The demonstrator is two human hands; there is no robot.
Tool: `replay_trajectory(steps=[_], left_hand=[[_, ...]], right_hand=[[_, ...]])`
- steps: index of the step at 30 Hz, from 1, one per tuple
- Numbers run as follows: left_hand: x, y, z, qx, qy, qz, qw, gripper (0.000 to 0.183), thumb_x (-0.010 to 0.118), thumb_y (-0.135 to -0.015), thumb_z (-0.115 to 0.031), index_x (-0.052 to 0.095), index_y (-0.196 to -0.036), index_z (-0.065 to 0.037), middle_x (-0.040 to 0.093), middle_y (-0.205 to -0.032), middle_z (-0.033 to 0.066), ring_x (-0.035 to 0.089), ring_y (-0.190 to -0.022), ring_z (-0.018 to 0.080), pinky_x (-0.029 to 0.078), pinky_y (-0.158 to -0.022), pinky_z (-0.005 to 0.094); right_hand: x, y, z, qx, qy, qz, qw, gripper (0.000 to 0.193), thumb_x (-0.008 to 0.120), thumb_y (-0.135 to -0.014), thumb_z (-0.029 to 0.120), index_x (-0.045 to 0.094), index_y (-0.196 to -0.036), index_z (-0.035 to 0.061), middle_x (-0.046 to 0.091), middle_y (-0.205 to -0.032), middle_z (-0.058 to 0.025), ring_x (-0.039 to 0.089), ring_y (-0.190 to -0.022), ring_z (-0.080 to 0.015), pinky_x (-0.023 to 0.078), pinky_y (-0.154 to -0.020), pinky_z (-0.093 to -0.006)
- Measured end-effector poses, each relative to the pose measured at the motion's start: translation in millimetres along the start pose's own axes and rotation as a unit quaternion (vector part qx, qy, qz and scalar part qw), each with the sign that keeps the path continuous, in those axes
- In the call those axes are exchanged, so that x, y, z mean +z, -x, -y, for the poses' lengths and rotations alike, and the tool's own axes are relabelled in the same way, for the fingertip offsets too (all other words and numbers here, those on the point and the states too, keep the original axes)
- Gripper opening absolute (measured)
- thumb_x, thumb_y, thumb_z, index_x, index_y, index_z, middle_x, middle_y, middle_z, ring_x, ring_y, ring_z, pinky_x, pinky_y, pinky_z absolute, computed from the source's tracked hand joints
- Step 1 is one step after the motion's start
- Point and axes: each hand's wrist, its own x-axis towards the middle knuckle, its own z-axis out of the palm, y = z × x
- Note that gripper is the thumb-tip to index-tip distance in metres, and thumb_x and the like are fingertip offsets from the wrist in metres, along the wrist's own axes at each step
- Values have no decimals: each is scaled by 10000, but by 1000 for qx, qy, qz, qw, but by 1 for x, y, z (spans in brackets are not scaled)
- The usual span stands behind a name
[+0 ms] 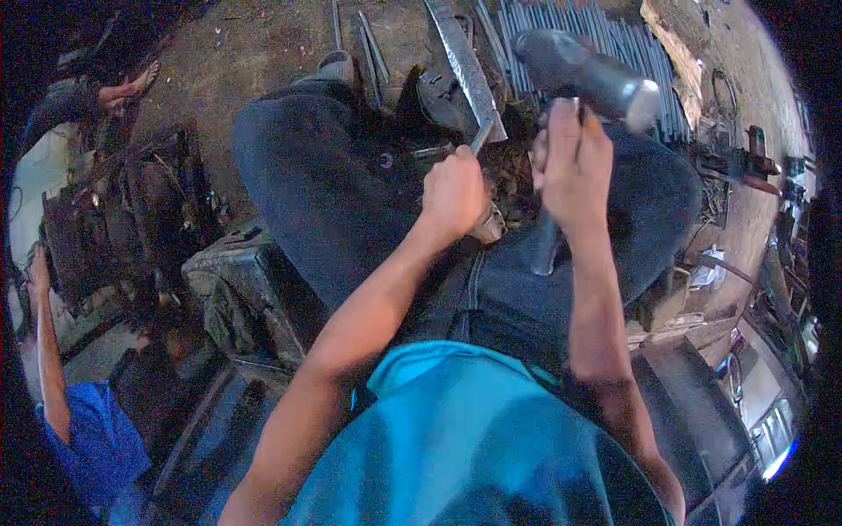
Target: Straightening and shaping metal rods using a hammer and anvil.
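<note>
My left hand (456, 193) is closed round the grip of a long machete-like blade (465, 66). The blade points away from me, its grey face dented and shiny, and a narrow tang rises out of my fist. Below the fist shows a pale stub, perhaps the end of the grip. In my right hand (574, 167) is a heavy hammer (583, 74), fingers wrapped round its dark handle. Its thick metal head hangs above and right of the blade, apart from it and blurred by motion. Under the blade's near end sits a dark metal block (438, 96), partly hidden.
Many thin grey rods (653, 66) lie side by side at the far right, beside a split piece of wood (680, 53). A worn block (246, 263) stands left of my leg. At the left edge is another person in a blue shirt (88, 438).
</note>
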Motion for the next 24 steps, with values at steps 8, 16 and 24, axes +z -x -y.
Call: replay_trajectory(steps=[8,16,24], left_hand=[[12,2,-3,21,16,-35,999,193,545,-771,-58,510,-931,44,621,-815,267,621,-768,449,506,-687,512],[5,2,0,-16,10,-10,1000,201,611,-716,-83,560,-879,24,622,-803,257,620,-766,445,511,-701,499],[-2,-7,-11,-19,-5,-18,1000,95,560,-737,-38,576,-779,46,628,-770,273,627,-759,442,510,-700,494]], right_hand=[[41,26,-85,-21,69,37,997,311,492,-933,232,603,-863,-50,599,-717,-249,568,-650,-443,448,-608,-448],[-14,-3,19,82,-212,32,973,332,464,-961,343,463,-768,72,457,-525,28,419,-397,-47,309,-340,-232],[16,17,-43,-55,133,15,990,298,513,-913,230,586,-873,-57,622,-734,-248,603,-641,-430,468,-596,-487]])
